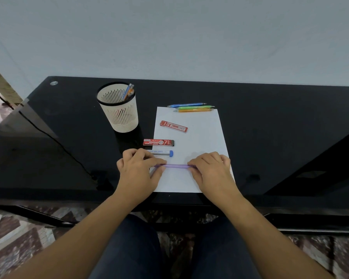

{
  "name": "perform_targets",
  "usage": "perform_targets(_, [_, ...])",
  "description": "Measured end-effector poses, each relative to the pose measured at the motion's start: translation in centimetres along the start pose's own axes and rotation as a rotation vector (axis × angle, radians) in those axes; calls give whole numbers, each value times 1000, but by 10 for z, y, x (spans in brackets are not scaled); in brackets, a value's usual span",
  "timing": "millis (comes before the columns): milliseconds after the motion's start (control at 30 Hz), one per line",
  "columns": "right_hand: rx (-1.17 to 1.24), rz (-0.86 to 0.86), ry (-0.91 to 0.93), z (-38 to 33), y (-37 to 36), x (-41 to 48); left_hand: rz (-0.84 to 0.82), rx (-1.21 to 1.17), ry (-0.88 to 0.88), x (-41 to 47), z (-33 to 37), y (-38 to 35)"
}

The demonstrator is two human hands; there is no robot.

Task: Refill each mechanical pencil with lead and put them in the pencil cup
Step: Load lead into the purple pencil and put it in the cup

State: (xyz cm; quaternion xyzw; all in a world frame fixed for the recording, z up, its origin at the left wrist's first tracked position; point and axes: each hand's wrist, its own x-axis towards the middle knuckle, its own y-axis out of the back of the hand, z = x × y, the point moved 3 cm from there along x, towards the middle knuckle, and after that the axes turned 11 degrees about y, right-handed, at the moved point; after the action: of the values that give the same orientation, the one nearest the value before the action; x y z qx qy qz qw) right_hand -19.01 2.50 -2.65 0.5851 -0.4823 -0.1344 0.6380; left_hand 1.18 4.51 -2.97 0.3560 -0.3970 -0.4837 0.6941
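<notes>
Wall (pixel 169 37): plain, pale grey-blue, diffuse light. Counter (pixel 270 121): glossy black glass, set against wall; round metal stud (pixel 53 83) at far-left corner. Thin black cable (pixel 57 144) crosses counter's left side. Floor (pixel 14 238): patterned tile, maroon/white/grey.

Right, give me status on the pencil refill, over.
Left grip, right grip each pinch one end of purple pencil, over paper. Three pencils wait at paper's far edge. Pencil cup unobstructed.

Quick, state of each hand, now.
The left hand grips one end of the purple pencil.
The right hand grips its other end.
</notes>
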Motion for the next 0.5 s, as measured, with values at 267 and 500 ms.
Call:
perform_targets(267, [30,-4,-41,2,9,-3,54,-54,28,4,1,6])
perform_targets(500, [50,110,-120,24,16,-12,-61,89,76,35,-2,19])
